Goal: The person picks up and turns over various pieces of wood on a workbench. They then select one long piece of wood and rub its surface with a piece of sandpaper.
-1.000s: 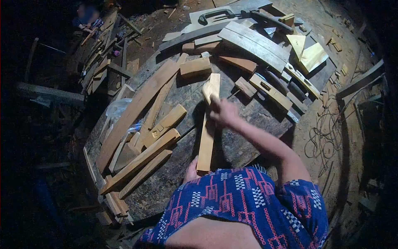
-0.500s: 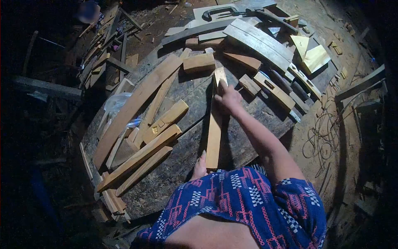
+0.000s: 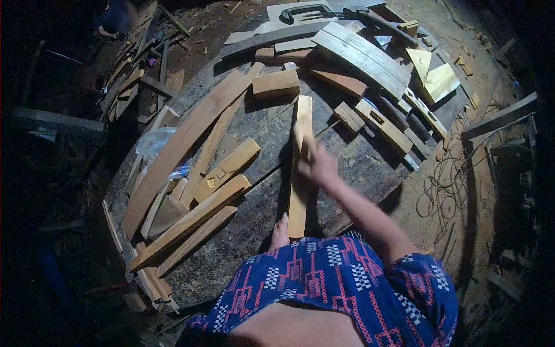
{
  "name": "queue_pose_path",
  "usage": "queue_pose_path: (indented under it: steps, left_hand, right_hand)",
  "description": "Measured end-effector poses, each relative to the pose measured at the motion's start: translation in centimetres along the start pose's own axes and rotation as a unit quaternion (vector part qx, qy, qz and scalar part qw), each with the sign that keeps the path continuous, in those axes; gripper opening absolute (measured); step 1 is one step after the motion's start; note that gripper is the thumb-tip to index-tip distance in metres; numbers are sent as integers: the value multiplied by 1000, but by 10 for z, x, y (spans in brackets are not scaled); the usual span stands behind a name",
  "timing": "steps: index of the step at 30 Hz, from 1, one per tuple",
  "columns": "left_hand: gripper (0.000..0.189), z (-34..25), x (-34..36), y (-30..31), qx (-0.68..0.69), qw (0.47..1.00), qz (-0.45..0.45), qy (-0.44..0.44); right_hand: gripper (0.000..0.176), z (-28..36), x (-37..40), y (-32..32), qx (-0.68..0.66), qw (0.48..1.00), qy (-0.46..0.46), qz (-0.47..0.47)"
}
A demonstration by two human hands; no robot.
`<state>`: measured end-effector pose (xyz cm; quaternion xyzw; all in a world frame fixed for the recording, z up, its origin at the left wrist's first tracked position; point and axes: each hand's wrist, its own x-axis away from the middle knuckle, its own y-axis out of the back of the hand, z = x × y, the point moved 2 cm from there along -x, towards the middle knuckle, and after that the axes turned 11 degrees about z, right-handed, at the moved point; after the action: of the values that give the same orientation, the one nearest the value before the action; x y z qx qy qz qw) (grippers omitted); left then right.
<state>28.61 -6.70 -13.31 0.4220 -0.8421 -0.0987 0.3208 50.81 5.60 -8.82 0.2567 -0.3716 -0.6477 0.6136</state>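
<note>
A long, pale wooden bar (image 3: 298, 211) lies lengthwise on the dark workbench (image 3: 263, 217), its near end close to my shirt. My left hand (image 3: 280, 232) holds the bar's near end from the left; the thumb points up along its side and the other fingers are mostly hidden. Over the upper half of the bar is my right hand (image 3: 319, 166), smeared by motion. Its fingers look curled around something small and brownish at the bar's surface, too blurred to name. A thick wooden block (image 3: 276, 84) sits just beyond the bar's far end.
Left of the bar lie a mortised wooden piece (image 3: 228, 169), several sticks and a long curved-looking board (image 3: 179, 150). On the right are a wooden hand plane (image 3: 383, 126) and a small block (image 3: 348, 118). A C-clamp (image 3: 303, 11) rests at the back. Another person (image 3: 113, 20) is far left.
My right hand has slid toward me along the bar, from near its far end to nearer its middle. My left hand stays at the near end. The view has shifted slightly.
</note>
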Motion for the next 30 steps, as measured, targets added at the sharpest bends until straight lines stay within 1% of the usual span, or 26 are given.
queue_pose_path:
  steps: [1,2,3,4,6,7,9,10,11,13,15,16,17,18,19,20,21,22,23,24,25,27,29,30]
  left_hand:
    - [47,0,0,1,-16,1000,-5,-7]
    - [47,0,0,1,-30,999,-11,-17]
    - [47,0,1,2,-46,998,-21,-29]
    - [48,1,1,2,-61,996,-34,-47]
    - [49,2,1,0,-78,994,-48,-65]
    - [49,3,-1,-2,-79,993,-53,-64]
    - [52,9,-3,-2,-62,997,-20,-30]
    - [57,13,-4,-4,-47,999,11,8]
    - [57,16,-4,-5,-43,999,12,9]
    - [58,20,-3,-5,-55,998,16,5]
    - [58,10,-2,0,-62,998,15,4]
    - [57,-9,1,8,-71,997,32,25]
    - [56,-19,3,11,-78,995,49,47]
    - [57,9,-2,1,-66,996,41,43]
    - [57,1,1,3,-67,996,40,47]
    - [56,-16,0,7,-78,994,39,66]
    - [55,-25,2,9,-88,992,38,86]
    - [55,-17,1,8,-88,992,35,86]
    - [53,-11,-1,8,-103,993,29,52]
    - [50,-6,-2,8,-116,993,23,18]
    - [50,1,-2,6,-114,993,23,17]
    - [46,0,-3,6,-25,994,30,101]
    - [45,12,-6,-1,-38,994,28,101]
    - [44,21,-6,-5,-55,993,27,102]
  right_hand:
    - [63,-8,-38,8,-27,998,-63,-9]
    - [60,-15,-73,16,-17,997,-71,-31]
    - [56,-17,-92,20,-8,996,-79,-52]
    - [56,-14,-94,21,-10,995,-79,-55]
    - [59,-12,-96,26,7,994,-106,5]
    - [61,-14,-83,21,-22,995,-98,-8]
    - [68,-10,-36,6,22,997,-70,31]
    - [74,-2,-2,4,13,999,-2,52]
    - [79,6,31,2,9,992,35,119]
    - [80,21,86,4,-17,977,108,184]
    - [80,21,91,6,-24,974,104,199]
    - [80,21,90,6,-31,972,100,212]
    - [79,16,70,5,-28,984,88,152]
    - [74,5,41,2,-35,993,36,105]
    - [70,-12,4,-6,-38,999,9,26]
    - [66,-18,-33,5,-14,999,-44,14]
    - [62,-18,-64,20,-34,997,-68,-6]
    - [59,-22,-87,27,-44,995,-93,-13]
    - [68,-22,-102,33,-12,991,-133,28]
    - [68,-19,-101,33,-1,991,-129,21]
    - [68,-17,-99,34,11,992,-124,13]
    - [71,-17,-69,15,-28,994,-99,22]
    - [75,2,-8,6,-14,995,-44,84]
    - [78,13,26,3,-9,991,-7,131]
